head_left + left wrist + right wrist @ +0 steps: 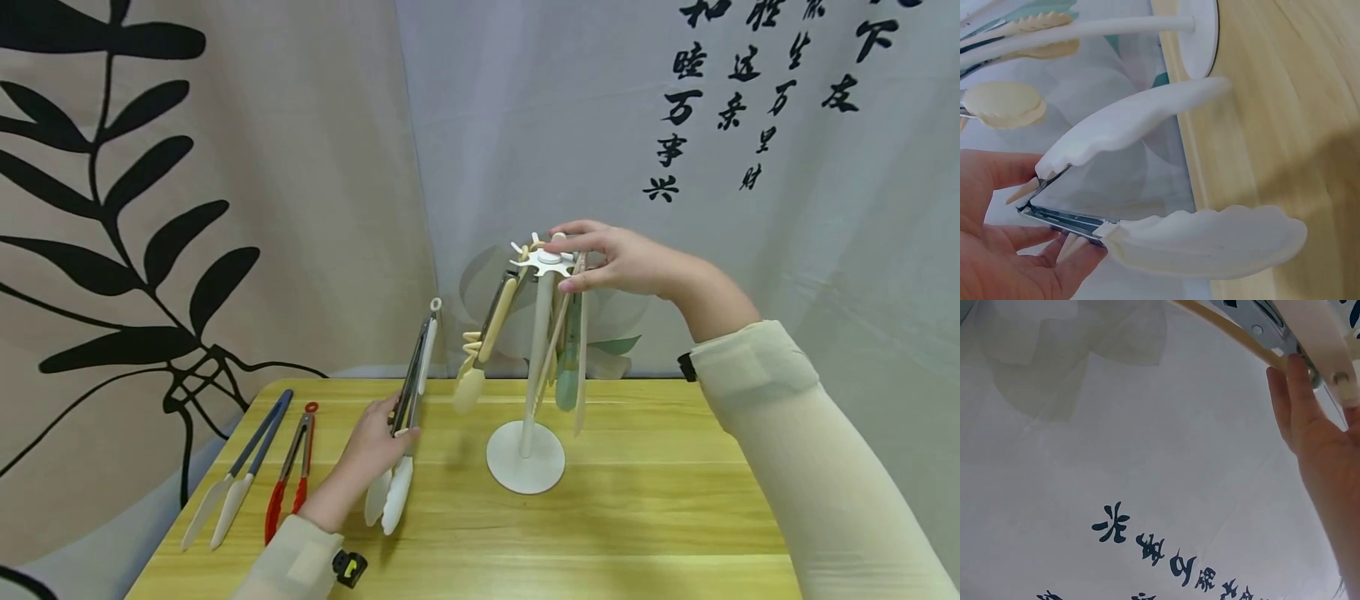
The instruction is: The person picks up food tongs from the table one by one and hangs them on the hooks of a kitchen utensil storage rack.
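My left hand [375,442] grips a pair of tongs [399,492] with white scalloped heads, held tilted over the table with its ring end up. In the left wrist view, its two heads [1204,244] spread apart and point towards the wooden surface. To the right stands a white utensil stand [542,350] with a round base and a hooked top. My right hand [618,258] holds that top, fingers over it and thumb lower down. Hanging from the hooks are beige tongs [497,321], a green utensil [567,358] and other pale utensils, partly hidden behind the pole.
On the left of the wooden table [645,500] lie tongs with blue arms [258,442] and white heads, and beside them red-and-metal tongs [276,504]. A cloth backdrop [315,208] with printed leaves and writing hangs behind the table's far edge.
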A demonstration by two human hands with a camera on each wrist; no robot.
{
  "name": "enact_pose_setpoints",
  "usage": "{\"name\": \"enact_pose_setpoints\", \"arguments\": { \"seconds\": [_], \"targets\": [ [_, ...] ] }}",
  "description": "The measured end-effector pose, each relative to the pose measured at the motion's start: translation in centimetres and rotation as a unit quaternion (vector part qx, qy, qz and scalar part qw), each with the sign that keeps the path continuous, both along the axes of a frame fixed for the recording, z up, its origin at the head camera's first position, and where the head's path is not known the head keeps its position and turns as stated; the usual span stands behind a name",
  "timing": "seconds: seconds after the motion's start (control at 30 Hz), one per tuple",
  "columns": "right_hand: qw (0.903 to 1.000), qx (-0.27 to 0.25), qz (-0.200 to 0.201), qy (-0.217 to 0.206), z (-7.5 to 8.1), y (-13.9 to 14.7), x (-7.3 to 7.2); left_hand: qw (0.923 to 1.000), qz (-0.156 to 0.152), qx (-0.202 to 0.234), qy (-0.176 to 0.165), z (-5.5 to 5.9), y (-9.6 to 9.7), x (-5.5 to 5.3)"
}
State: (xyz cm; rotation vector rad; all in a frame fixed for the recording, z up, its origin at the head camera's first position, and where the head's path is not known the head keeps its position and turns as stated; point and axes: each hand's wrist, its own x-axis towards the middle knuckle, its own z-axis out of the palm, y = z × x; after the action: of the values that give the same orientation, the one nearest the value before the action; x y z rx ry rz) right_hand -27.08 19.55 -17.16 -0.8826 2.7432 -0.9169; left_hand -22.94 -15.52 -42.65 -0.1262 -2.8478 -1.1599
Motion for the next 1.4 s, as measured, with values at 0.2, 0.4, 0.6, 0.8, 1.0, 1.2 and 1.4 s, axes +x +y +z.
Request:
{"name": "enact_pose_setpoints", "arguments": {
  "seconds": [0.2,0.4,0.6,0.8,1.0,1.2,1.4],
  "targets": [
    [0.999,0.011,0.025,0.036,-0.1,-0.2,-0.2,1.0,0.002,0.008,0.001,0.4,0.3,0.0],
    [0.9936,0.006,0.059,0.097,-0.4,-0.1,-0.5,0.9999,-0.004,0.011,0.009,0.4,0.5,0.0],
    [0.9929,0.021,0.048,0.107,-0.2,-0.3,-0.4,0.9999,-0.004,0.012,0.009,0.4,0.4,0.0],
    [0.9922,0.03,0.027,0.118,-0.4,-0.6,-0.2,0.9998,-0.006,0.014,0.01,0.6,0.5,0.0],
    [0.9907,0.035,0.012,0.131,-0.6,-0.9,0.0,0.9995,-0.012,0.022,0.018,0.8,0.7,0.1],
    [0.992,0.031,-0.005,0.122,-0.6,-1.2,0.3,0.9993,-0.013,0.029,0.021,1.0,1.0,0.1],
    [0.9936,0.024,-0.023,0.108,-0.6,-1.5,0.7,0.9989,-0.014,0.033,0.03,1.4,1.1,0.0]
  ]
}}
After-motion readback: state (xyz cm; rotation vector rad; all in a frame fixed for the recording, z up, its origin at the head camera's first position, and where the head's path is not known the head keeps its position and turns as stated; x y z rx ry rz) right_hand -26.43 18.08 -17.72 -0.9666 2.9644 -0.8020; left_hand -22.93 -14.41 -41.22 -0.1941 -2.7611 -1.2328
